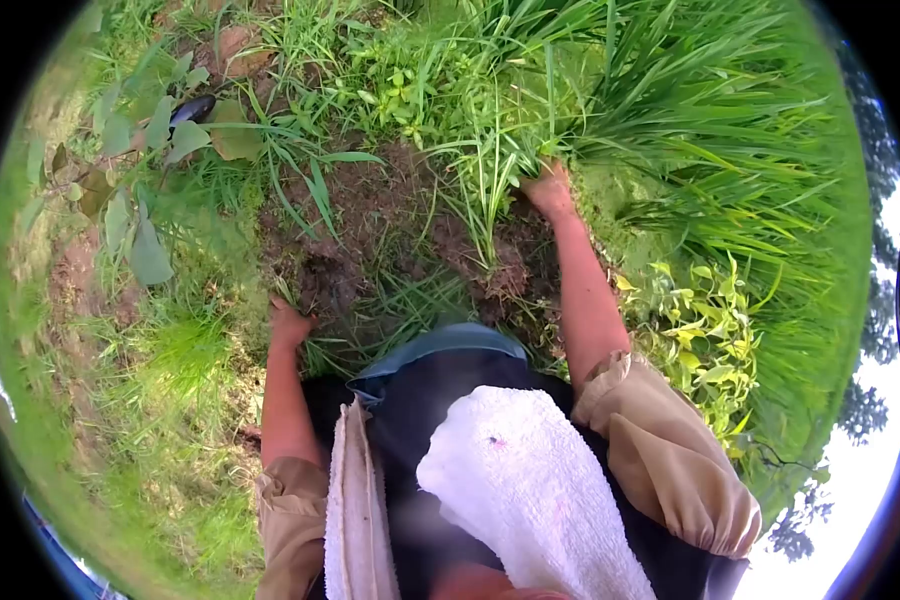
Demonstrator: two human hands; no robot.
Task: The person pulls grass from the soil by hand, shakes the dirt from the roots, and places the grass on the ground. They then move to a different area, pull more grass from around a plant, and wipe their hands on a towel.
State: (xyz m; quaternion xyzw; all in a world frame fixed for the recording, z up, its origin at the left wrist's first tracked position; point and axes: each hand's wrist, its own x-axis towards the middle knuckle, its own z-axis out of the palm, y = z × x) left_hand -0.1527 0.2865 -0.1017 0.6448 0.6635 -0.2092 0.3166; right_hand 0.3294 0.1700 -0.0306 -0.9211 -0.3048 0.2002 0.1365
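Observation:
My right hand (pixel 547 190) reaches forward to a clump of green weeds (pixel 490 170) at the border of the muddy soil (pixel 370 210). Its fingers are partly lost among the leaves, so their grip is unclear. Lower and to the left, my left hand (pixel 290 325) is down at the near edge of the mud, beside cut or flattened grass (pixel 415 305). The ends of its fingers are hidden in soil and grass. Roots with clinging earth (pixel 500 275) lie between the two hands.
Tall green blades (pixel 720 150) fill the right side, with a yellow-green leafy plant (pixel 705 325) below them. A broad-leaved plant with a dark purple fruit (pixel 192 110) grows at the upper left. A white towel (pixel 530 480) hangs in front of my body.

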